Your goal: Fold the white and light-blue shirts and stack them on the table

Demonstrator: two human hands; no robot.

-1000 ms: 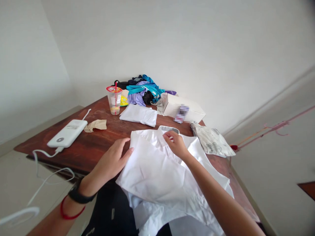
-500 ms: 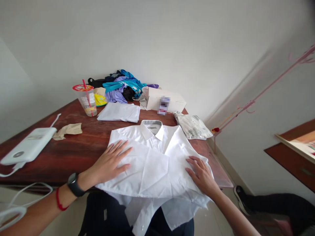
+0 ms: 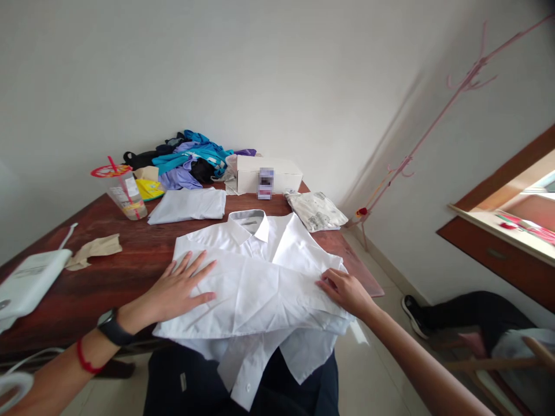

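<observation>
A person's left hand (image 3: 176, 293) lies flat, its grip wide open and fingers spread, on a collared white cloth shirt (image 3: 260, 294); the right hand (image 3: 348, 293) curls its fingers against the shirt's other side, though whether it pinches the fabric cannot be told. The shirt lies on a reddish-brown wooden tabletop (image 3: 147, 248), partly hanging past the near edge. Beyond sit a folded white cloth (image 3: 188, 204), a white cardboard box (image 3: 286, 174) and a clear, red-rimmed plastic cup (image 3: 126, 197).
</observation>
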